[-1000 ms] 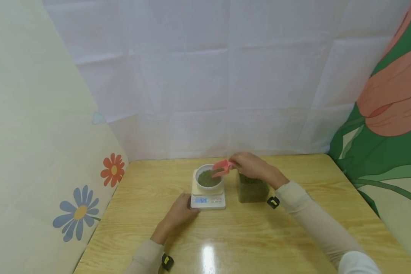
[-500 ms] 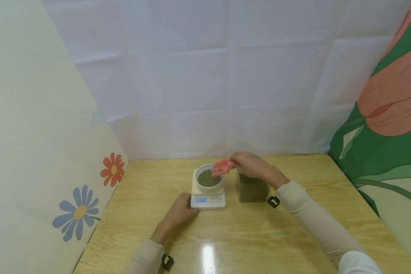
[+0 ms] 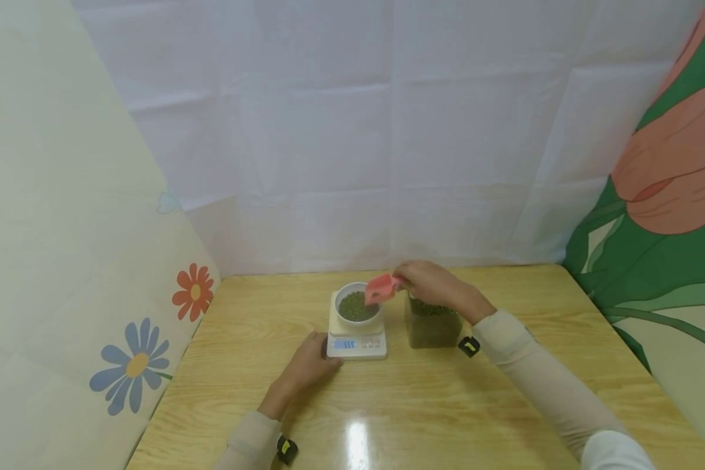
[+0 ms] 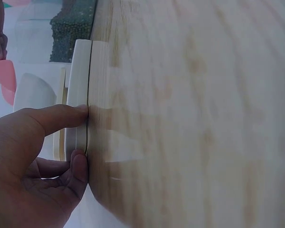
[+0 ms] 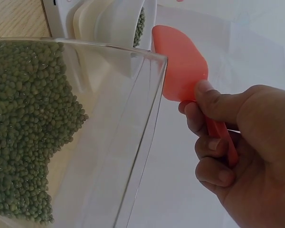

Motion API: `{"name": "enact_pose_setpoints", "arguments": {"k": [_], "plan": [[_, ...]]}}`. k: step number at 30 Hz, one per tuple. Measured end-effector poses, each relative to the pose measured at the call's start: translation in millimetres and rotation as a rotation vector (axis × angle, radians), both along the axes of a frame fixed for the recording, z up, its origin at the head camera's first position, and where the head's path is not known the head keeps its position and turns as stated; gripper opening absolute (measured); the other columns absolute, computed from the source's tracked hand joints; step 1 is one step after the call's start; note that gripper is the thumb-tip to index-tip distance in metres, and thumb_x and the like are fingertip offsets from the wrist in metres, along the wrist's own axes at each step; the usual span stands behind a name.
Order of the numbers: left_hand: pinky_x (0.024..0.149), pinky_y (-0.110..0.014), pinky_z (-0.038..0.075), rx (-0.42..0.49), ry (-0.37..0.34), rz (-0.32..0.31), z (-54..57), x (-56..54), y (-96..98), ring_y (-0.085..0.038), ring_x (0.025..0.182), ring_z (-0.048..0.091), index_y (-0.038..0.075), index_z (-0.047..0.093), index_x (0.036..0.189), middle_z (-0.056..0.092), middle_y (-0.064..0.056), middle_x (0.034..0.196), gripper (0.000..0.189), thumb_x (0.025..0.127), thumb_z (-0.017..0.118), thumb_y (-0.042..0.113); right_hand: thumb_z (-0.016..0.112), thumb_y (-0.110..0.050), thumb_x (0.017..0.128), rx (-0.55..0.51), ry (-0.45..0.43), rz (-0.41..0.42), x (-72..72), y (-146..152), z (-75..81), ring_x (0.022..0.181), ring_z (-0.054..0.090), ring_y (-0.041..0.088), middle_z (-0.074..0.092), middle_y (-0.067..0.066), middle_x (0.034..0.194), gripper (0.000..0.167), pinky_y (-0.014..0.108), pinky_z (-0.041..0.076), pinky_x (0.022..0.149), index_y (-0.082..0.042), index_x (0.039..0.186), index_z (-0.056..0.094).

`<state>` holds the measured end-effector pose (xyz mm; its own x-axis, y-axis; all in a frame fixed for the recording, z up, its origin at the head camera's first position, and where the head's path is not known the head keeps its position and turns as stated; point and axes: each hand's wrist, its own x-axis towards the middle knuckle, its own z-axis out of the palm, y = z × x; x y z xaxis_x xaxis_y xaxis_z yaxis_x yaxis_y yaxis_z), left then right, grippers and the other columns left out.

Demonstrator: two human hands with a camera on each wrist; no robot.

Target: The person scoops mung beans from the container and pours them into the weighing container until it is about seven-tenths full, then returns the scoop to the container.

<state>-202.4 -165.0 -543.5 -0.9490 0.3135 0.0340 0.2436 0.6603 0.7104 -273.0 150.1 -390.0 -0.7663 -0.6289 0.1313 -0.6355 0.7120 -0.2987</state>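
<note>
My right hand [image 3: 429,282] grips the handle of a pink scoop [image 3: 380,288]. Its tilted blade is over the right rim of a white bowl [image 3: 342,314], with a few beans visible in it. Green mung beans [image 3: 355,305] lie in the bowl, which stands on a white kitchen scale [image 3: 358,349] with a lit display. At the scale's front left corner is my left hand [image 3: 311,360]; in the left wrist view its thumb and curled fingers [image 4: 78,166] hold the edge. A clear container [image 5: 118,128] with more mung beans stands right of the scale, under my right forearm.
The wooden table [image 3: 247,307] runs back to a white cloth backdrop [image 3: 305,215]. Flower-printed panels flank it on the left and right. Black wrist cameras [image 3: 469,346] sit on both wrists.
The scoop blade has tilted and shifted slightly right, and fewer beans lie in it. The scale's reading has changed. My left hand stays in place.
</note>
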Motion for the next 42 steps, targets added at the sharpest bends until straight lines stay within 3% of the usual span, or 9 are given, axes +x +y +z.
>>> {"name": "enact_pose_setpoints", "arguments": {"k": [12,24,42], "plan": [[0.104,-0.05,0.055,0.0,-0.002,0.009,-1.8,0.5,-0.4,-0.018,0.101,0.057,0.004,0.071,0.128,0.067,-0.004,0.11,0.042,0.09,0.083,0.019,0.067,-0.015,0.104,0.009,0.034,0.018,1.7,0.5,0.8,0.097,0.072,0.027,0.075,0.012,0.108,0.021,0.044,0.063,0.092,0.0,0.116,0.075],[0.104,-0.051,0.056,0.003,-0.025,0.022,-1.1,1.7,0.4,-0.02,0.102,0.059,0.003,0.07,0.129,0.065,-0.007,0.112,0.045,0.089,0.083,0.019,0.068,-0.016,0.103,-0.005,0.005,-0.007,0.6,2.8,-0.4,0.102,0.072,0.028,0.076,0.013,0.114,0.024,0.045,0.063,0.094,-0.001,0.121,0.074],[0.1,-0.052,0.057,-0.004,-0.002,0.009,1.6,2.2,-0.1,-0.02,0.101,0.057,0.001,0.07,0.128,0.065,-0.008,0.111,0.045,0.089,0.084,0.017,0.066,-0.016,0.105,-0.003,-0.023,-0.053,3.7,14.9,3.7,0.106,0.072,0.031,0.075,0.016,0.118,0.027,0.047,0.062,0.097,0.001,0.124,0.072]]}}
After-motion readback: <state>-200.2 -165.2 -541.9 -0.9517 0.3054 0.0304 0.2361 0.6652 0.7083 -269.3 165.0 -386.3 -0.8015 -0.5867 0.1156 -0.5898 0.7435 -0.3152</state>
